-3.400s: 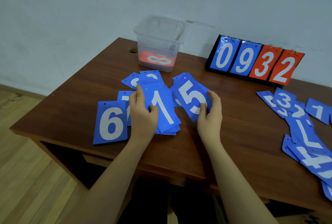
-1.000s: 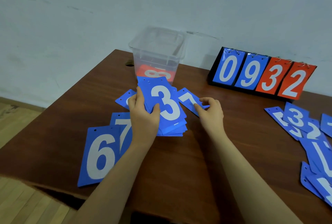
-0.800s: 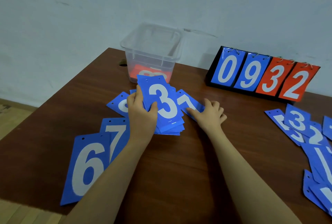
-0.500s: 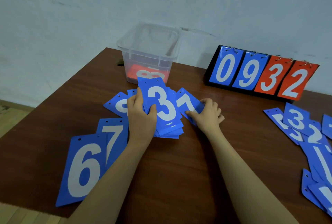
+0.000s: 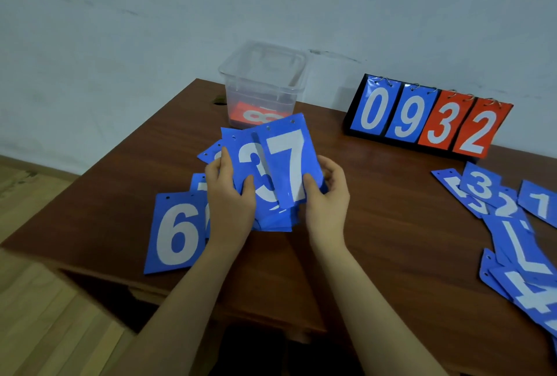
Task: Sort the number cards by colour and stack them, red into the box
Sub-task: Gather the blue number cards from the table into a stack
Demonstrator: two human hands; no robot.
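My left hand (image 5: 230, 194) grips a stack of blue number cards (image 5: 250, 170) with a 3 on top, its lower end on the table. My right hand (image 5: 327, 194) holds a blue 7 card (image 5: 289, 164) by its lower right edge, lifted and overlapping the right side of the stack. A blue 6 card (image 5: 174, 234) lies flat to the left, with two more blue cards partly hidden behind my left hand. The clear plastic box (image 5: 262, 83) stands behind the stack and holds a red 8 card (image 5: 256, 115).
A flip scoreboard (image 5: 428, 122) showing 0 9 3 2 stands at the back right of the brown table (image 5: 391, 225). Several loose blue cards (image 5: 509, 237) are scattered along the right side. The table's front edge runs just below the 6 card.
My right hand picked the blue 7 card up from the table beside the stack and brought it over the 3. My left hand kept its hold on the stack.
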